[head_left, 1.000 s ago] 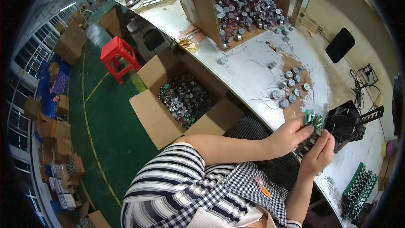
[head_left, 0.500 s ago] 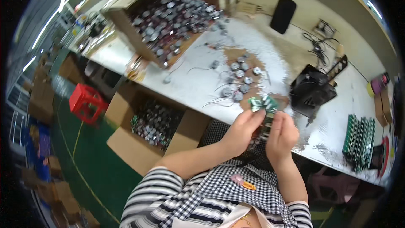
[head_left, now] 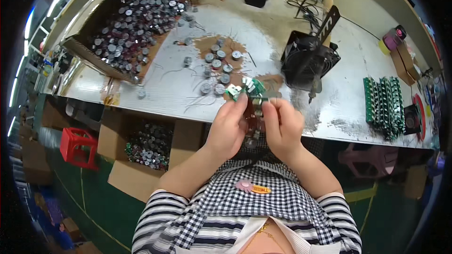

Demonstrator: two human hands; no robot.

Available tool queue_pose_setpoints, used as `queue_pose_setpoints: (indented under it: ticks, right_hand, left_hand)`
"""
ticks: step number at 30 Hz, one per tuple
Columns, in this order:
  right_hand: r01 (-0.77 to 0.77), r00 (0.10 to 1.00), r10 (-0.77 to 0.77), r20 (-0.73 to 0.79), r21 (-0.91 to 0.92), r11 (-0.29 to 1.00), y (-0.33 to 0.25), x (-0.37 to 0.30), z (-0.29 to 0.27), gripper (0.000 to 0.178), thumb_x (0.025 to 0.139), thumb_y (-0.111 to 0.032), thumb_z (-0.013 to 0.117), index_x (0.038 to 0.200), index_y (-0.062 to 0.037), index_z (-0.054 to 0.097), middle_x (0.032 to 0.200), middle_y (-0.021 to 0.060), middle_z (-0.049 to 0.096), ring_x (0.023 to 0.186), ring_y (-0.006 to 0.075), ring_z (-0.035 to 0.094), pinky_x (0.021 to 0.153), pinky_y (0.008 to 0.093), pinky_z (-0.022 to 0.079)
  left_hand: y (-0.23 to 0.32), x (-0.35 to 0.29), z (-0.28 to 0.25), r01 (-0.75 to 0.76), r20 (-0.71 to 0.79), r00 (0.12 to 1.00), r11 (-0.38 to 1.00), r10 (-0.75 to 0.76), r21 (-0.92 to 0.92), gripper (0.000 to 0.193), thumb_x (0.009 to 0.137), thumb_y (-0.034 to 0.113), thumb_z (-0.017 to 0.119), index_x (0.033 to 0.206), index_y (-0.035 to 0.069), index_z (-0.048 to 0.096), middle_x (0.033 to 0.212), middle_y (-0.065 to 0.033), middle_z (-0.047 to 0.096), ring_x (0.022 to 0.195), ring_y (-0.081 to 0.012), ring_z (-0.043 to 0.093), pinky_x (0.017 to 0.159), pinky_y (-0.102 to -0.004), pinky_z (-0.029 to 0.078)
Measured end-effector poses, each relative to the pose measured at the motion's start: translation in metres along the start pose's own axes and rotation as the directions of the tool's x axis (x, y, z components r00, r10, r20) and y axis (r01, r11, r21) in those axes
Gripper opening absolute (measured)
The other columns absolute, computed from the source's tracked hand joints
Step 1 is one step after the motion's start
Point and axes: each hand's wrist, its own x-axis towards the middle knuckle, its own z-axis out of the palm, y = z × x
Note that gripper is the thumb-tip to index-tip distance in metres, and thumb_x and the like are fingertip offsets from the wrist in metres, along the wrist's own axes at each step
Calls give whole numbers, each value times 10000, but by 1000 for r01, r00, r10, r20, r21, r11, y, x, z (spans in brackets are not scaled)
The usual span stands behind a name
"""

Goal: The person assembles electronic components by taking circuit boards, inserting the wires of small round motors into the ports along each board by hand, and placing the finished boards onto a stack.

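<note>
Small green circuit boards [head_left: 255, 86] are held together over the table's front edge, between my two hands. My left hand [head_left: 227, 129] is closed with its thumb pressed on their left side. The fingers of my right hand [head_left: 285, 124] pinch the boards from the right. Reddish wires and small round metal parts [head_left: 252, 140] hang below the boards between my palms, partly hidden. Just beyond my hands, several small round silver motors [head_left: 220, 54] with thin wires lie on a brown patch of the white table [head_left: 162, 89].
An open carton [head_left: 77, 49] full of motors lies at the back left; another carton [head_left: 134, 176] with similar parts stands below. To the right are a black fan [head_left: 308, 59], rows of green boards [head_left: 383, 106] and a red-rimmed spool [head_left: 418, 117]. A red stool [head_left: 77, 148] stands left.
The view has swung to the right, so the table's things appear farther left. Both hands still hold the circuit boards, with the parts hanging beneath.
</note>
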Motion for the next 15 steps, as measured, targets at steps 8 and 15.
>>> queue_pose_setpoints:
  ticks: [8, 15]
  right_hand:
    - [167, 984, -145, 100, -265, 950, 11, -29, -5, 79, 883, -53, 588, 824, -5, 565, 559, 87, 527, 436, 249, 502, 424, 352, 375]
    - [215, 966, -156, 205, -306, 927, 3, -35, -5, 106, 905, -54, 553, 817, 1, 578, 565, 76, 556, 458, 229, 533, 443, 328, 403]
  left_hand:
    - [-13, -1, -12, 4, 9, 1000, 986, -5, 168, 181, 945, 199, 516, 1026, 60, 599, 889, 11, 622, 790, -70, 569, 684, -231, 455]
    - [-13, -29, -35, 195, 101, 969, 950, -225, 246, 323, 993, 302, 422, 905, 33, 578, 736, -7, 576, 634, -67, 511, 565, -231, 430]
